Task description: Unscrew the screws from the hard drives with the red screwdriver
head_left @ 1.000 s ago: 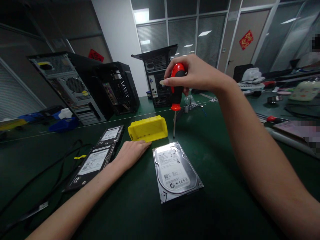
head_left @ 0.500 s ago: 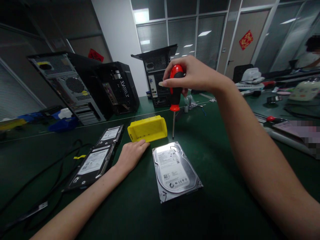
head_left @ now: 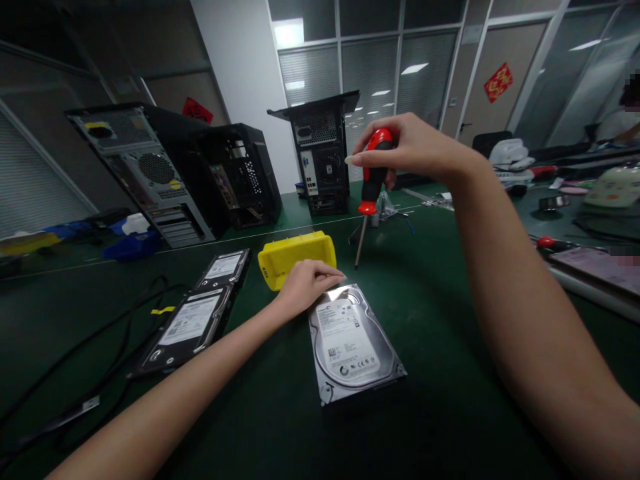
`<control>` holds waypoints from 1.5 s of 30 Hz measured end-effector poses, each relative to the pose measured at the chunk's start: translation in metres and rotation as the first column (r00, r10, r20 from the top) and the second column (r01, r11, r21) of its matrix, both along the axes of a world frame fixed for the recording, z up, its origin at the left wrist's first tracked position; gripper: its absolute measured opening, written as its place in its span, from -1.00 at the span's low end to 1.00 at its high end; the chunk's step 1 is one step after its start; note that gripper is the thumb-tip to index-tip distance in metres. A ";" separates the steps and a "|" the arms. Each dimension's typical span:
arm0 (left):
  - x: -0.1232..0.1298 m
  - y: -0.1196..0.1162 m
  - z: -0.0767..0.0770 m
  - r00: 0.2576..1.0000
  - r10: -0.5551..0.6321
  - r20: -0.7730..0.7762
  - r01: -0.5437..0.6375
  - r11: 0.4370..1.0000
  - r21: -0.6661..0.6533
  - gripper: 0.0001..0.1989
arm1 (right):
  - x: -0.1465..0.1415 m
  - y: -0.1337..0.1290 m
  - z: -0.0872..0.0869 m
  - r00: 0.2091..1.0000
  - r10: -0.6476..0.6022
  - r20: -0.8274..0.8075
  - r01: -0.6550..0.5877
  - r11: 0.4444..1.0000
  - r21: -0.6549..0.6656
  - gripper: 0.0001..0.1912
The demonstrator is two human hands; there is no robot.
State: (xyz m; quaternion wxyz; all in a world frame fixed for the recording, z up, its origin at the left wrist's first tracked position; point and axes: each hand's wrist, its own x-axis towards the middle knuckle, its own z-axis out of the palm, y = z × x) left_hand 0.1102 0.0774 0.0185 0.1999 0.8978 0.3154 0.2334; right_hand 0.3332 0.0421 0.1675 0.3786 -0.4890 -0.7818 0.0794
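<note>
A silver hard drive (head_left: 347, 343) lies label up on the green table. My left hand (head_left: 303, 288) is at its far edge, thumb and fingers pinched together at the far corner; whatever is between the fingertips is too small to make out. My right hand (head_left: 416, 148) grips a red and black screwdriver (head_left: 375, 177) by its handle. The shaft points down, slightly tilted, its tip beyond the drive and apart from it. A yellow bin (head_left: 273, 257) lies just behind my left hand, which partly hides it.
Two more hard drives (head_left: 189, 319) lie to the left, beside black cables (head_left: 123, 333). Open computer cases (head_left: 150, 173) and another case (head_left: 323, 157) stand at the back. Another screwdriver (head_left: 550, 243) and assorted items lie on the right. A person (head_left: 617, 127) is at the far right.
My left hand has moved right, from the bin's front edge to the drive's far corner, its fingers now pinched. The screwdriver has shifted right, away from the drive, and tilted.
</note>
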 end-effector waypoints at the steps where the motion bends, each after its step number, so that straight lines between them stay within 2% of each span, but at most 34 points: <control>1: 0.007 0.002 0.001 1.000 0.011 0.003 -0.011 0.999 -0.034 -0.78 | 0.003 -0.001 0.001 1.000 -0.011 0.001 0.011 1.000 0.000 -0.56; 4: 0.022 0.008 -0.001 0.997 0.019 -0.069 -0.028 0.992 -0.125 -0.78 | 0.011 -0.005 0.002 1.000 -0.024 0.018 0.023 1.000 0.012 -0.55; 8: 0.030 0.010 -0.005 0.993 0.013 -0.117 -0.034 0.984 -0.178 -0.77 | 0.018 -0.006 0.002 0.999 -0.005 0.036 0.004 1.000 0.026 -0.57; 23: 0.029 0.009 -0.006 0.990 -0.016 -0.140 -0.021 0.964 -0.264 -0.73 | 0.019 -0.009 0.002 1.000 0.006 0.022 -0.007 0.999 0.040 -0.59; 28: 0.027 0.008 -0.006 0.989 -0.027 -0.148 -0.009 0.971 -0.237 -0.72 | 0.017 -0.008 0.002 0.999 0.006 0.033 -0.007 1.000 0.029 -0.58; 37: 0.029 0.001 -0.006 0.983 0.015 -0.183 -0.031 0.996 -0.089 -0.71 | 0.012 -0.011 0.003 0.999 0.020 0.047 -0.021 0.999 0.031 -0.60; 45: 0.030 0.002 -0.006 0.984 0.028 -0.175 -0.046 0.994 -0.100 -0.72 | 0.009 -0.010 0.004 0.998 0.034 0.060 -0.036 0.999 0.023 -0.62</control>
